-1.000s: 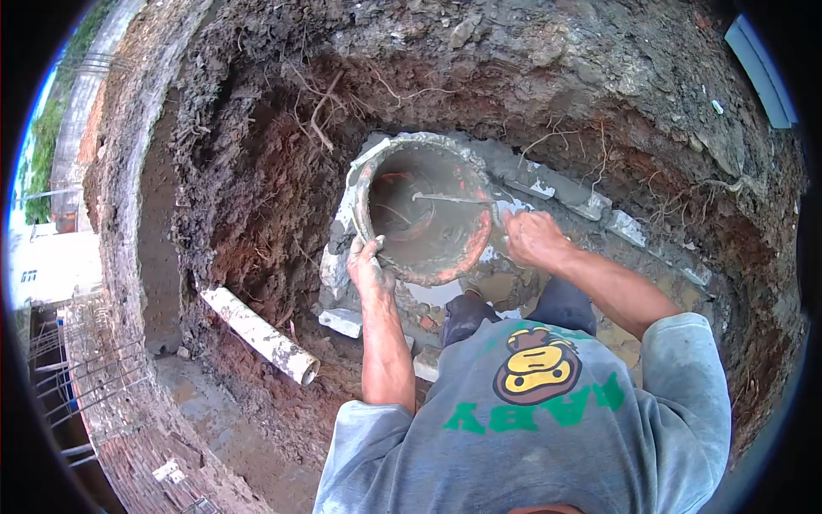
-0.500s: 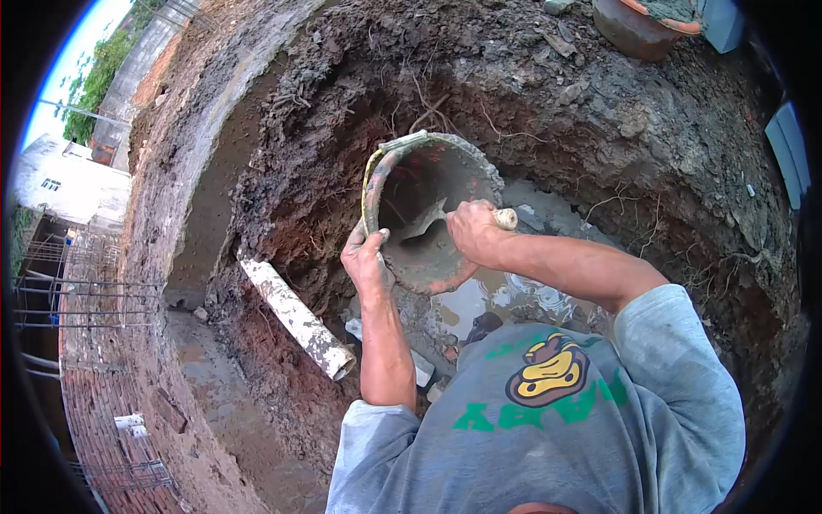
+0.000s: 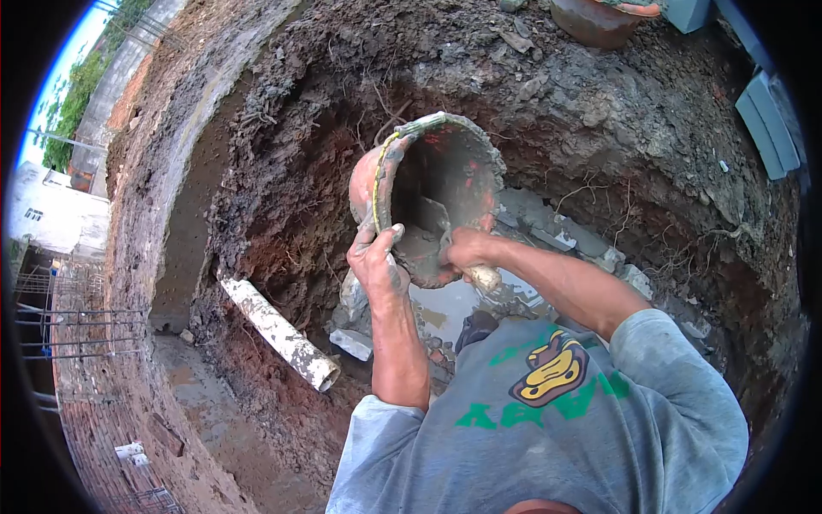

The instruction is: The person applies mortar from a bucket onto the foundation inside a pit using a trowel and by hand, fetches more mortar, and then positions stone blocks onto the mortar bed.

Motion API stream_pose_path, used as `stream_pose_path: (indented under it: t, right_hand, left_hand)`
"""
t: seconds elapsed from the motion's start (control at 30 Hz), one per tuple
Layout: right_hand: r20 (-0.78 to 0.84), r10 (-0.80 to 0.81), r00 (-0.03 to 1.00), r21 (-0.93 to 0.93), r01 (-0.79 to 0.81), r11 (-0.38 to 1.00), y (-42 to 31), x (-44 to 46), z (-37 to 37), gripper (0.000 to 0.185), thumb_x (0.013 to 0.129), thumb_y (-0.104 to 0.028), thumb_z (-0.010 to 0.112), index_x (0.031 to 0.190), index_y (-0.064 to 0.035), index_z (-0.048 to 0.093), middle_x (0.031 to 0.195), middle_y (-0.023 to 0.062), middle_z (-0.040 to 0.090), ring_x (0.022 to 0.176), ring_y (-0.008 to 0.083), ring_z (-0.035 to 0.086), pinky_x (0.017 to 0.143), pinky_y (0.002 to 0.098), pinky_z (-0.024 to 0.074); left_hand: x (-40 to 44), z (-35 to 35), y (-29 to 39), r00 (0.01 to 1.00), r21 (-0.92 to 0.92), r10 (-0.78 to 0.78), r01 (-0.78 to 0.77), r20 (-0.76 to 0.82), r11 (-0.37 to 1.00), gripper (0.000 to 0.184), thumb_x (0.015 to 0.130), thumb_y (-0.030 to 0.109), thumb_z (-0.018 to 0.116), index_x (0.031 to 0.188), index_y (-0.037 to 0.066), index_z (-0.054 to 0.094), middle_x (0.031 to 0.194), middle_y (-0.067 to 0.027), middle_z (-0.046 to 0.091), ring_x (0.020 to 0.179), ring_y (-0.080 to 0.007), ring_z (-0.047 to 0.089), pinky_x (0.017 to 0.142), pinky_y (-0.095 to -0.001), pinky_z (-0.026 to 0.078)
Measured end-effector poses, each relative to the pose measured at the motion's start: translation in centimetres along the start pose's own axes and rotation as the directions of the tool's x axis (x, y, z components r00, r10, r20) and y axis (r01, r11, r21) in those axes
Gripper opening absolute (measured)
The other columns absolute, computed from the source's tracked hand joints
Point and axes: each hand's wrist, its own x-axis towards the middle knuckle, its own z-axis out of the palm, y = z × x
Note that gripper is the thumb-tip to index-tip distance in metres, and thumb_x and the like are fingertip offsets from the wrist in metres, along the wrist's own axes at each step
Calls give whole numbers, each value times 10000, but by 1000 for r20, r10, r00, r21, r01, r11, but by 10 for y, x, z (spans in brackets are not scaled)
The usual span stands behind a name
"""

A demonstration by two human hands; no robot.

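Observation:
A mortar-caked orange bucket is tipped on its side in front of me, its mouth facing my body. My left hand grips the lower left of its rim, the thumb over the edge beside a yellow strip. My right hand is closed around a trowel at the bucket's lower right edge. The trowel's pale handle end sticks out below the fist, and its grey blade reaches into the bucket. Wet grey mortar lies in the lower part of the bucket.
A white-splotched pipe juts from the dirt wall at left. Muddy water and broken blocks lie below the bucket. Another bucket of mortar and grey blocks sit on the upper bank. Roots poke from the soil.
The bucket has tilted further, showing more of its outer left side. My right hand has moved down with the trowel, whose handle end now points downward. My left hand stays on the rim.

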Motion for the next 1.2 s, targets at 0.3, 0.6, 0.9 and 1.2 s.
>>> stream_pose_path:
  t: [0.3, 0.6, 0.9, 1.2]
  right_hand:
    - [97, -274, 957, 866, 55, 497, 13, -1, 25, 204, 820, -232, 599, 809, -31, 567, 651, 63, 563, 462, 159, 565, 375, 309, 460]
    - [-24, -462, 887, 1000, 22, -9, 156, -68, 77, 291, 852, -181, 596, 1068, -25, 478, 679, 79, 554, 459, 171, 565, 398, 312, 479]
    - [-268, 665, 697, 580, -435, 689, 433, -235, 93, 305, 769, -139, 580, 1027, 24, 576, 794, 143, 651, 646, 233, 649, 613, 388, 534]
    - [-561, 700, 441, 170, -767, 619, 583, -167, 86, 317, 779, -147, 541, 1055, -15, 629, 1047, 184, 660, 982, 339, 639, 856, 404, 515]
  left_hand:
    - [-13, -3, -1, 996, 58, -84, 86, -20, 995, 366, 697, -51, 583, 1061, -77, 607, 862, -46, 603, 738, -123, 554, 680, -225, 435]
    - [0, -82, -88, 941, 129, -223, 262, -256, 956, 203, 716, 26, 591, 918, 10, 600, 907, -75, 564, 850, -195, 547, 812, -323, 439]
    - [-81, -95, -168, 854, 194, -336, 436, -397, 879, 272, 664, 32, 601, 935, 15, 618, 906, -71, 568, 847, -231, 552, 806, -369, 462]
    - [-126, -43, -186, 863, 296, -351, 464, -363, 835, 258, 697, 24, 557, 951, -5, 587, 906, -73, 560, 843, -221, 546, 788, -363, 462]
